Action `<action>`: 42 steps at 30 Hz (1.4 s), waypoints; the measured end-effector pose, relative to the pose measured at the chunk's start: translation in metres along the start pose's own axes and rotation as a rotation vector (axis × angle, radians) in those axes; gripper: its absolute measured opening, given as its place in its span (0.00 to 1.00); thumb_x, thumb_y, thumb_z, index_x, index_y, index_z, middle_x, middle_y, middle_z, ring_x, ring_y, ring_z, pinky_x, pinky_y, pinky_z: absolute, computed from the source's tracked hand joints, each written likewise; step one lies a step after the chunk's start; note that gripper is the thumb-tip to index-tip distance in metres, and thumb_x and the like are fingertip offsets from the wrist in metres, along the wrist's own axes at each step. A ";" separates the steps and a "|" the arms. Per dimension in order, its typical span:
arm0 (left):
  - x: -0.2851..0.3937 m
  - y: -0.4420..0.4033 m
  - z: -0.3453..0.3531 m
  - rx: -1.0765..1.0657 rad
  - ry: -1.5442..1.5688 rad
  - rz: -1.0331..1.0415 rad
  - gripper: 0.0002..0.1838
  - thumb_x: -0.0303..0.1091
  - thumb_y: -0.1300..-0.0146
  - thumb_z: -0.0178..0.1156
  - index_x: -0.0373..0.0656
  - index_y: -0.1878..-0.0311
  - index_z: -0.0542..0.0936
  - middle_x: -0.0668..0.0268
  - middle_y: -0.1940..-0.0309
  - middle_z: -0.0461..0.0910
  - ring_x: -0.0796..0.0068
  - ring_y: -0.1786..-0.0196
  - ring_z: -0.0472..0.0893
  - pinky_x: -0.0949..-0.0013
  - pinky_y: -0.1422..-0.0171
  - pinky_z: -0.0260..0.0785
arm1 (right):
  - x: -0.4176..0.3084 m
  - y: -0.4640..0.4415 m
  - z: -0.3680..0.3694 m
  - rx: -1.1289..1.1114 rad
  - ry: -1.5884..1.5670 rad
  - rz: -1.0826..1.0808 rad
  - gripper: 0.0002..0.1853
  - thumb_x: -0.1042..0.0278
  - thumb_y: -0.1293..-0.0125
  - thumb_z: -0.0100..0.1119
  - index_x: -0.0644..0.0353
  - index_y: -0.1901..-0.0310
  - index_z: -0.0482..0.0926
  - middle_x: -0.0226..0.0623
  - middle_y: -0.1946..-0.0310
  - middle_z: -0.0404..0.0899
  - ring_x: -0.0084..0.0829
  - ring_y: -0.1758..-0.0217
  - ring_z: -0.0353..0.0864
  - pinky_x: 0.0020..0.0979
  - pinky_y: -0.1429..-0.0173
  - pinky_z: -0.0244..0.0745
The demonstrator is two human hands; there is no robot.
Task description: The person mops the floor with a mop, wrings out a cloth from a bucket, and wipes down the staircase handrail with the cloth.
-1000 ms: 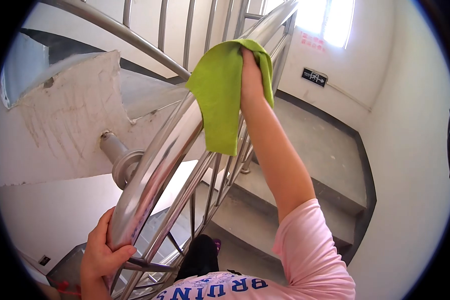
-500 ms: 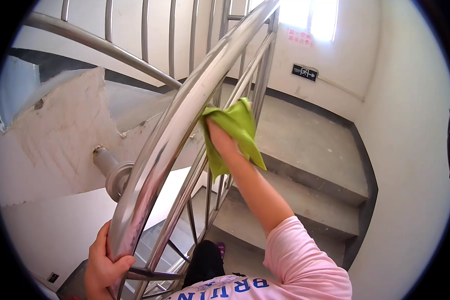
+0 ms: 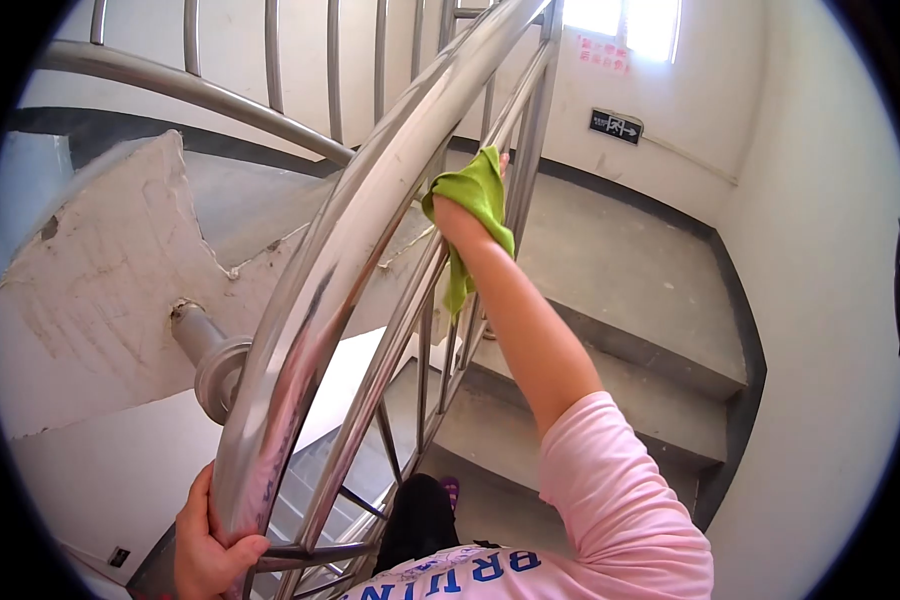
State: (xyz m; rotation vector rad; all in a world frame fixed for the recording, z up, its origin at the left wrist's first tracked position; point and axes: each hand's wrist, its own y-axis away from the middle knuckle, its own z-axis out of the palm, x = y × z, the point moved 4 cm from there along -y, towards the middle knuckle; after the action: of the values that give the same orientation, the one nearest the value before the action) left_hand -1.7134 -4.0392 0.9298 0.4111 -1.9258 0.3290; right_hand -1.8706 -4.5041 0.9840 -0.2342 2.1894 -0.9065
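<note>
A thick, shiny metal handrail (image 3: 305,295) curves up through the middle of the view. My left hand (image 3: 210,545) is wrapped around its lower end. Farther up, my right hand (image 3: 462,222) is closed on a green cloth (image 3: 478,190), mostly hidden under it. That hand is at the thinner rail (image 3: 410,300) just beneath the handrail, and the cloth lies against the metal there. One end of the cloth hangs down beside the balusters.
Grey concrete steps (image 3: 580,370) lead up to a landing (image 3: 610,235) on the right. A metal post flange (image 3: 220,375) sticks out from the rough wall at left. An exit sign (image 3: 616,126) hangs on the far wall. Below the railing, lower stairs show.
My right hand has moved slightly up and right along the rail. The cloth, spread wider before, is now bunched more tightly around the hand. My left hand keeps its hold.
</note>
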 end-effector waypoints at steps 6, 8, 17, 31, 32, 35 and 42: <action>0.014 0.002 0.006 -0.016 0.021 -0.066 0.43 0.39 0.51 0.67 0.32 0.34 0.60 0.55 0.47 0.74 0.66 0.45 0.73 0.66 0.38 0.62 | 0.009 -0.054 0.017 0.008 0.121 0.045 0.39 0.58 0.37 0.50 0.65 0.29 0.46 0.50 0.26 0.38 0.43 0.23 0.43 0.37 0.23 0.42; 0.014 0.002 0.006 -0.017 0.023 -0.052 0.43 0.39 0.51 0.67 0.32 0.34 0.60 0.55 0.46 0.73 0.66 0.44 0.72 0.67 0.38 0.61 | 0.010 -0.066 0.018 0.017 0.158 0.071 0.40 0.56 0.36 0.51 0.65 0.29 0.46 0.48 0.26 0.41 0.41 0.24 0.45 0.34 0.24 0.44; 0.011 0.002 0.004 -0.041 0.015 0.006 0.44 0.42 0.50 0.69 0.32 0.34 0.60 0.55 0.45 0.73 0.65 0.42 0.71 0.67 0.37 0.60 | 0.069 -0.161 0.101 -0.165 0.319 0.212 0.31 0.43 0.30 0.35 0.53 0.32 0.57 0.34 0.31 0.59 0.32 0.28 0.57 0.29 0.27 0.50; -0.006 -0.004 0.004 0.031 0.068 0.154 0.53 0.54 0.57 0.71 0.27 0.35 0.60 0.53 0.47 0.74 0.66 0.43 0.73 0.67 0.36 0.60 | -0.003 -0.039 0.036 -0.245 0.795 -0.161 0.24 0.55 0.29 0.41 0.54 0.35 0.63 0.42 0.31 0.58 0.41 0.26 0.52 0.45 0.24 0.36; -0.006 -0.004 0.004 0.024 0.058 0.164 0.53 0.54 0.57 0.71 0.27 0.35 0.60 0.53 0.46 0.73 0.66 0.43 0.73 0.67 0.37 0.60 | -0.005 -0.031 0.042 -0.240 0.781 -0.141 0.27 0.57 0.29 0.42 0.57 0.33 0.56 0.42 0.30 0.56 0.38 0.26 0.52 0.42 0.24 0.38; -0.004 -0.002 0.006 0.017 0.001 0.129 0.54 0.61 0.55 0.68 0.31 0.34 0.59 0.56 0.45 0.71 0.67 0.42 0.71 0.66 0.37 0.60 | 0.005 -0.007 0.062 -0.158 0.636 -0.019 0.33 0.61 0.29 0.41 0.62 0.29 0.44 0.41 0.29 0.53 0.34 0.26 0.52 0.33 0.23 0.42; -0.004 0.000 0.008 0.038 -0.039 0.189 0.51 0.56 0.54 0.68 0.29 0.35 0.60 0.54 0.47 0.73 0.65 0.43 0.72 0.67 0.37 0.60 | 0.007 0.064 0.054 0.089 -0.768 0.118 0.32 0.53 0.28 0.42 0.57 0.29 0.48 0.40 0.30 0.54 0.37 0.29 0.56 0.27 0.26 0.45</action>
State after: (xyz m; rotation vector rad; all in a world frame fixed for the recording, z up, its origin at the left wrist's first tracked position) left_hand -1.7186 -4.0416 0.9232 0.2626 -2.0034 0.4845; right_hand -1.8313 -4.4891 0.9110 -0.3393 1.4339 -0.6907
